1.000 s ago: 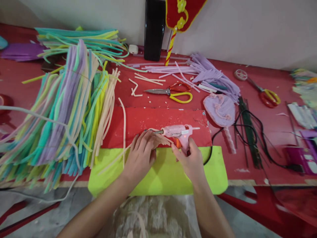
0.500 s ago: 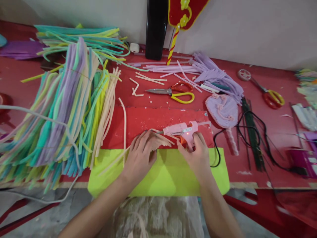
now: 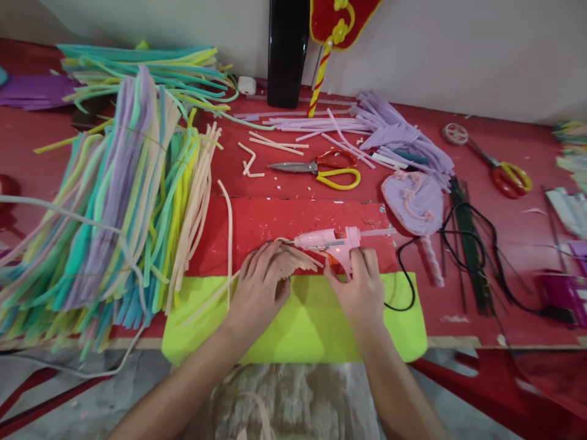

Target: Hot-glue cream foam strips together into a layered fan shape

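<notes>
My right hand (image 3: 360,290) is closed around the handle of a pink hot glue gun (image 3: 326,240). Its nozzle points left, at the fingertips of my left hand (image 3: 261,284), and a small light glows on its body. A clear glue stick (image 3: 378,232) pokes out of the gun's back. Under the nozzle, my left hand presses on a row of cream pipe cleaners (image 3: 300,260) laid side by side; its fingers partly cover them. Both hands are over a red board (image 3: 275,217) and a lime-green sheet (image 3: 312,330) at the table's front edge.
Bundled coloured pipe cleaners (image 3: 114,201) fill the left. Scissors (image 3: 316,168) lie behind the board, near purple pipe cleaners (image 3: 403,134). A purple fan-shaped piece (image 3: 413,201) and a black cord (image 3: 490,244) are to the right. A black upright object (image 3: 288,55) stands at the back.
My right hand has shifted the glue gun slightly left and levelled it, so its nozzle sits farther over the left fingertips. My left hand stays in place on the cream pipe cleaners.
</notes>
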